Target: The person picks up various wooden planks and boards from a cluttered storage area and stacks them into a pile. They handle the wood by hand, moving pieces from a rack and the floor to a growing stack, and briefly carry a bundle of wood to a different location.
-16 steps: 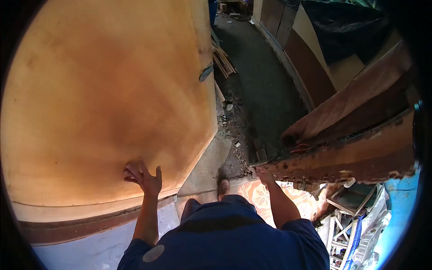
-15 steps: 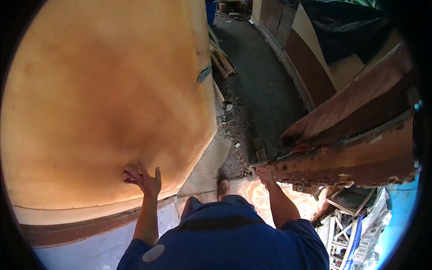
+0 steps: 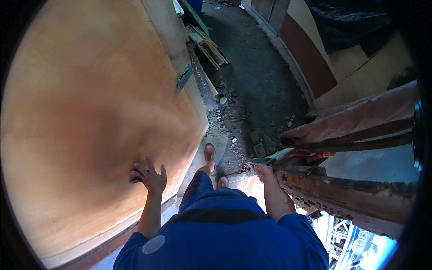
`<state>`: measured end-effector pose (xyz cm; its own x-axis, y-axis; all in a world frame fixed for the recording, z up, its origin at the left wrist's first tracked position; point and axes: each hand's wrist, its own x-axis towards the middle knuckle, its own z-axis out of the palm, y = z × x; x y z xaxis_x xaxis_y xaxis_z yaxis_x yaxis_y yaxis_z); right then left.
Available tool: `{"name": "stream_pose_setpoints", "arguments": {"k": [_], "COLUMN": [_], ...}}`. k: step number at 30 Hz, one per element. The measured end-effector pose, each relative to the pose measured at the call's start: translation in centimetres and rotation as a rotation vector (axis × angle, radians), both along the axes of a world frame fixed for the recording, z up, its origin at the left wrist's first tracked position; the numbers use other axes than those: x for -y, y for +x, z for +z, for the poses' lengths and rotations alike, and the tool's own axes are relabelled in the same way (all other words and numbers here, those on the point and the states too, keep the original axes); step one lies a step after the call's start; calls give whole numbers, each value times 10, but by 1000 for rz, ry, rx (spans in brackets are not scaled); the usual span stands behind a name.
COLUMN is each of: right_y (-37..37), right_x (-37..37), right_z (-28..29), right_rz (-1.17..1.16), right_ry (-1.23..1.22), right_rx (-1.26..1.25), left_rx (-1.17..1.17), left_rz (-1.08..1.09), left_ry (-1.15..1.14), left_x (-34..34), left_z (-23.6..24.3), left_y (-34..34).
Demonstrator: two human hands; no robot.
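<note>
My left hand has its fingers spread against a large orange-brown wooden door panel on the left. A dark metal fitting sits at that panel's far edge. On the right, my right hand grips the near end of a worn, crumbling wooden door frame; its fingertips are partly hidden at the edge. Between the two, one brown shoe stands ahead on the concrete, and the other shoe is by the threshold.
Beyond the doorway runs a dark passage floor with rubble along its left side. Loose wooden boards lean there. Reddish cloth hangs over the right side. A black plastic sheet covers part of the far right wall.
One foot has stepped forward past the threshold. The view has moved ahead and turned, so the passage shows nearer. Both hands stay at the door panel and the frame.
</note>
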<state>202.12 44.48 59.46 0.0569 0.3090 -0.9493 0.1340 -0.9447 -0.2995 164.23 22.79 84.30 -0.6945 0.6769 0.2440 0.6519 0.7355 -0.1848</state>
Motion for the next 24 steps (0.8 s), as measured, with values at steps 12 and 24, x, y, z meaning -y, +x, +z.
{"name": "stream_pose_setpoints", "arguments": {"k": [12, 24], "right_y": [-56, -236], "right_x": [-98, -279], "right_z": [39, 119], "right_rz": [-90, 392], "right_ry": [-77, 159], "right_rx": [218, 211], "left_rx": [238, -623], "left_rz": [-338, -604], "left_ry": [-383, -385], "left_x": [-76, -64], "left_z": [-21, -22], "left_y": [-26, -44]}}
